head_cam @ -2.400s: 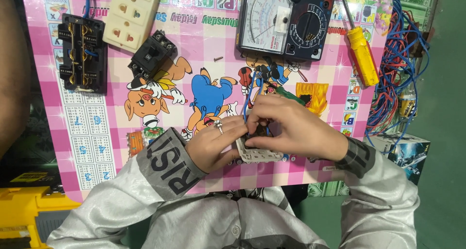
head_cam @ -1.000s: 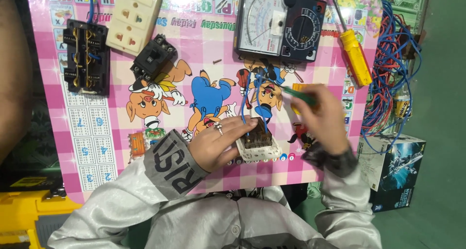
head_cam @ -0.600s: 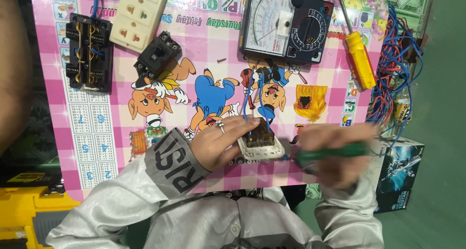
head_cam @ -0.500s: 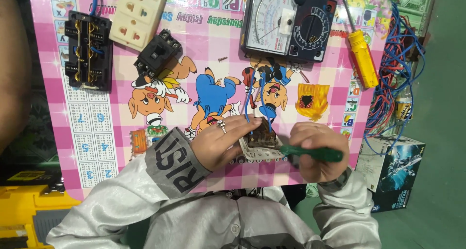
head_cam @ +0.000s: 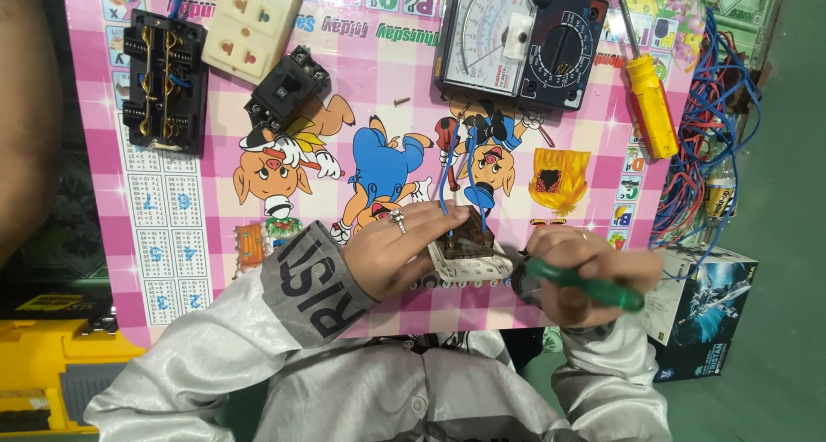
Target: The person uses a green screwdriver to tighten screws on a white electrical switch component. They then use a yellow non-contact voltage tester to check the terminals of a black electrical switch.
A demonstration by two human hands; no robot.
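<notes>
A pink checked plastic mat with cartoon pigs (head_cam: 379, 89) covers the counter. At its top edge lies a black analogue multimeter with a white dial face (head_cam: 520, 42); just right of it, a yellow-handled screwdriver (head_cam: 650, 106). A cream plastic multi-socket block (head_cam: 254, 24) sits top left, with a black opened socket strip showing brass contacts (head_cam: 163, 80) beside it and a small black switch module (head_cam: 288, 87) below. A tangle of blue and red wires (head_cam: 705, 149) hangs off the right edge, above a dark printed cardboard box (head_cam: 701, 309). A yellow plastic case (head_cam: 52, 369) sits bottom left.

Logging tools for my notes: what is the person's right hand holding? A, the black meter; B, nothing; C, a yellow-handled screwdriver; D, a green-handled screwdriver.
D: the right hand grips a green-handled screwdriver beside the white socket, while the yellow screwdriver lies untouched on the pink mat.
</notes>
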